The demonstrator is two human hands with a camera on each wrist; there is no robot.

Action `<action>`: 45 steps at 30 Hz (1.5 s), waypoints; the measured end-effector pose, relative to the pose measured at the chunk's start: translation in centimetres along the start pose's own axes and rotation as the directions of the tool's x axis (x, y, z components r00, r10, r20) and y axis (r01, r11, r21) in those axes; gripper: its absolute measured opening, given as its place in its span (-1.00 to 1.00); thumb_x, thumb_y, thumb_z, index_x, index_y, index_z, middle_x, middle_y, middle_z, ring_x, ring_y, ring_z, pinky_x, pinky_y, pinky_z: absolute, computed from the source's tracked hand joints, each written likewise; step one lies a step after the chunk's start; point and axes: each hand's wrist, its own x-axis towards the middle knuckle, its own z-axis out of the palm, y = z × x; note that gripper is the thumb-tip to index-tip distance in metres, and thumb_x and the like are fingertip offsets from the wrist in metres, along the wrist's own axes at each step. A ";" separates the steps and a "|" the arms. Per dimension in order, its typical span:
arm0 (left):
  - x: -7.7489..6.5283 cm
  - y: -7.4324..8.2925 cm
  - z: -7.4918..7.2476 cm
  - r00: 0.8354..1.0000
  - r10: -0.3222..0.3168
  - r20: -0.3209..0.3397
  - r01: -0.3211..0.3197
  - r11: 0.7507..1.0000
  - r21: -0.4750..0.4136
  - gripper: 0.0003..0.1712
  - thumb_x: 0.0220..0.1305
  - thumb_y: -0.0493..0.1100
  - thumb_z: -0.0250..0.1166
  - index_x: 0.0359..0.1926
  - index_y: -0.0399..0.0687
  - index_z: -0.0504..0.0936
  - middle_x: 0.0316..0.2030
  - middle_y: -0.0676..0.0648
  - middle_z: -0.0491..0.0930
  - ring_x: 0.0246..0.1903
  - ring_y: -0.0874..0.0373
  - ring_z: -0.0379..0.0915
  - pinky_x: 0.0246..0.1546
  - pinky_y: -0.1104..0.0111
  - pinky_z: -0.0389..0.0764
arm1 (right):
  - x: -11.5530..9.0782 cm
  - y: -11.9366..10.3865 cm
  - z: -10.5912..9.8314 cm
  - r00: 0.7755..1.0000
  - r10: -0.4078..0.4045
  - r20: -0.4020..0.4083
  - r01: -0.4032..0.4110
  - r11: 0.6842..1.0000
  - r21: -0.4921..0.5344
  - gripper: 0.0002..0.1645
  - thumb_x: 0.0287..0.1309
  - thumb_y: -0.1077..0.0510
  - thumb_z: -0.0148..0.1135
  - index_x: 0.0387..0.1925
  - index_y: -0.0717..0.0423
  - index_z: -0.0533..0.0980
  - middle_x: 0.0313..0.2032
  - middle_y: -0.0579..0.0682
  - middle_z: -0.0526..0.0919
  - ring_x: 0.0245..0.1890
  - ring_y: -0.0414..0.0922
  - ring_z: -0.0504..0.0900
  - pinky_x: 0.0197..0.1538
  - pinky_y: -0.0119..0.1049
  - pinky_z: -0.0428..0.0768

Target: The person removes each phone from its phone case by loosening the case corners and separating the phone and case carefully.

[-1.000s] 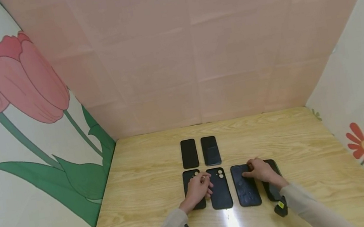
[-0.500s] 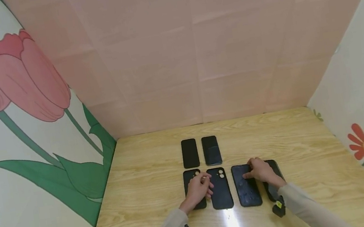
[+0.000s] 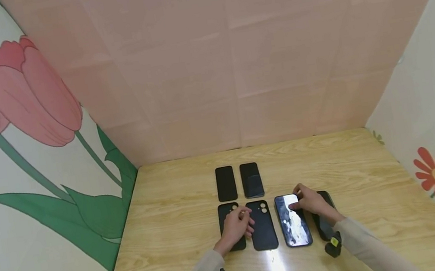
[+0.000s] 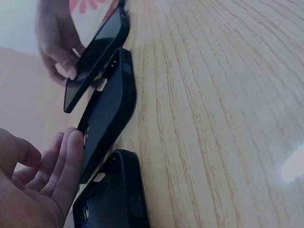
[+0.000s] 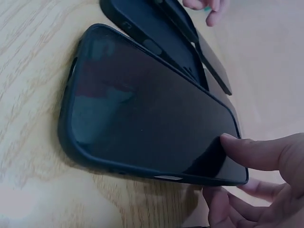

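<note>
In the head view a black phone in a dark case (image 3: 294,229) lies right of centre, its screen bright with reflection. My right hand (image 3: 314,204) pinches its far end. In the right wrist view the thumb (image 5: 251,152) presses on the screen and the other fingers curl under the case, with that end tipped up off the table. Over two empty black phone cases, the left one (image 3: 240,243) and the right one (image 3: 263,231), my left hand (image 3: 236,226) hovers with relaxed fingers, holding nothing. The left wrist view shows its fingertips beside a case (image 4: 107,114).
Two black phones, one on the left (image 3: 226,184) and one on the right (image 3: 252,181), lie behind the cases. Another dark phone-shaped item (image 3: 325,227) is partly hidden under the right forearm. All rest on a wood-grain table (image 3: 177,207), with a pink-draped wall (image 3: 227,59) behind.
My right hand has raised the far end of the cased phone slightly, and its screen has turned from dark to bright with reflected light. The left hand stays where it was.
</note>
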 end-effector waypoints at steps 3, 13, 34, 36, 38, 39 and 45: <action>0.0 0.0 -0.1 1.000 -0.004 0.001 0.004 1.000 -0.001 -0.72 0.52 -0.25 0.06 0.06 -0.37 0.55 -0.43 -0.14 0.68 -0.60 0.05 0.63 -0.58 0.13 0.67 | -0.1 -0.4 -0.2 1.000 -0.001 0.014 0.000 0.997 0.079 -0.52 0.12 0.21 0.44 -0.07 0.27 0.35 -0.21 0.24 0.62 -0.32 0.01 0.56 -0.33 -0.17 0.52; -0.1 0.1 -0.1 1.000 -0.005 -0.005 0.005 1.000 -0.007 -0.72 0.52 -0.26 0.06 0.05 -0.38 0.55 -0.43 -0.17 0.68 -0.59 -0.02 0.64 -0.61 0.17 0.67 | -0.7 -0.4 0.1 1.000 -0.025 0.001 0.024 0.982 0.187 -0.85 0.40 0.32 0.05 -0.07 0.28 0.31 -0.41 0.08 0.49 -0.44 -0.03 0.45 -0.42 -0.20 0.42; -0.3 0.1 -0.1 1.000 -0.003 -0.006 0.003 1.000 -0.016 -0.73 0.51 -0.27 0.07 0.04 -0.40 0.55 -0.43 -0.19 0.68 -0.61 0.02 0.64 -0.59 0.13 0.67 | -0.9 -1.1 -0.3 0.994 0.072 -0.088 -0.047 0.965 0.257 -0.84 0.42 0.27 -0.07 -0.07 0.24 0.38 -0.52 0.04 0.40 -0.60 -0.08 0.35 -0.57 -0.14 0.47; -0.3 0.0 -0.1 1.000 -0.002 -0.003 0.002 1.000 -0.015 -0.73 0.51 -0.26 0.07 0.04 -0.40 0.55 -0.43 -0.18 0.68 -0.62 0.03 0.63 -0.60 0.15 0.67 | -1.0 -1.4 -0.4 0.993 0.079 -0.093 -0.051 0.963 0.265 -0.83 0.43 0.26 -0.07 -0.05 0.24 0.39 -0.50 0.04 0.43 -0.59 -0.06 0.36 -0.57 -0.12 0.49; -0.2 0.0 -0.1 1.000 -0.008 0.000 0.008 1.000 -0.016 -0.72 0.52 -0.26 0.06 0.04 -0.39 0.55 -0.43 -0.16 0.68 -0.61 0.05 0.63 -0.60 0.15 0.67 | -1.0 -1.9 -0.6 0.993 0.074 -0.097 -0.045 0.962 0.270 -0.82 0.44 0.25 -0.08 -0.04 0.25 0.39 -0.46 0.06 0.46 -0.57 -0.04 0.38 -0.55 -0.08 0.51; -0.2 0.0 -0.1 1.000 -0.007 0.000 0.007 1.000 -0.016 -0.72 0.52 -0.25 0.06 0.04 -0.39 0.55 -0.43 -0.15 0.68 -0.61 0.06 0.63 -0.60 0.15 0.67 | -1.1 -2.2 -0.6 0.992 0.074 -0.105 -0.043 0.961 0.273 -0.82 0.44 0.25 -0.08 -0.03 0.24 0.39 -0.44 0.07 0.48 -0.56 -0.03 0.40 -0.54 -0.06 0.52; -0.1 0.2 0.1 1.000 -0.014 -0.004 0.014 1.000 -0.020 -0.71 0.52 -0.24 0.06 0.06 -0.38 0.55 -0.41 -0.17 0.68 -0.60 0.04 0.64 -0.57 0.11 0.67 | -1.1 -3.8 -0.5 0.989 0.042 -0.139 0.002 0.954 0.300 -0.84 0.42 0.28 -0.03 -0.06 0.26 0.42 -0.41 0.09 0.54 -0.51 -0.01 0.47 -0.45 0.02 0.60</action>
